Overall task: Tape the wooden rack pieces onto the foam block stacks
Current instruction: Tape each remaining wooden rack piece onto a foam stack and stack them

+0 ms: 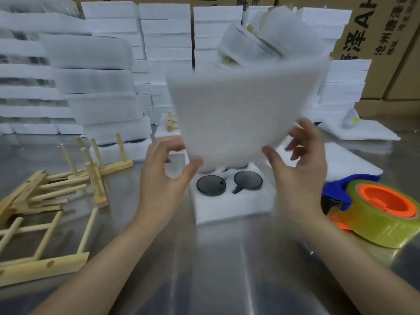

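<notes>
The left hand's fingers are spread and curled, with the thumb tip touching the lower edge of a blurred white foam sheet; whether they grip it cannot be told. The right hand is also spread wide, thumb against the sheet's lower right edge, other fingers behind it and smeared by blur.

The sheet hangs tilted above a white foam block lying on the shiny metal table. That block has 2 round dark lids set in its cut-outs, visible just below the sheet.

Left of the foam block, several loose wooden rack pieces lie piled on the table, one standing with its pegs up. Right of the block, near the right wrist, sits a tape dispenser with a blue handle, orange core and a clear yellowish roll. Behind the block rise stacks of white foam blocks, with cardboard boxes beyond them to the right.
</notes>
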`<action>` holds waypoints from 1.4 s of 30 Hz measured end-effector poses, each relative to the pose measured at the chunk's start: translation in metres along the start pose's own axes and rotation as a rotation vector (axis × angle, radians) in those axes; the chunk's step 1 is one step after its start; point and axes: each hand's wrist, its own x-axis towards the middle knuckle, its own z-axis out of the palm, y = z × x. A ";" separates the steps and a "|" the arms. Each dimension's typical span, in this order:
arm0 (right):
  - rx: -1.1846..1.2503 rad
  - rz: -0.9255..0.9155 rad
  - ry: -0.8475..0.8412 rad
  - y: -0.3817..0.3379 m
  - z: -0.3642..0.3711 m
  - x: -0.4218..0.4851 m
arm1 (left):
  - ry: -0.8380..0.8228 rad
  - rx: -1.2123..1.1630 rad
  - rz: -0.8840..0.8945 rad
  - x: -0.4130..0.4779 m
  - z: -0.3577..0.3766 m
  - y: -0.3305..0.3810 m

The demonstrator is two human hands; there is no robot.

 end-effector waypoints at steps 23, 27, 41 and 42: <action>-0.411 0.307 -0.724 0.035 0.005 -0.007 | -0.074 -0.152 -0.724 -0.014 0.019 -0.013; -0.425 0.137 -0.805 0.029 0.003 -0.008 | -0.061 -0.161 -0.793 -0.015 0.019 -0.019; -0.546 -0.027 -0.949 0.005 -0.026 0.023 | -0.277 -0.345 -0.910 -0.018 0.021 -0.013; -0.536 0.004 -0.931 0.005 -0.025 0.023 | -0.319 -0.323 -0.887 -0.019 0.020 -0.012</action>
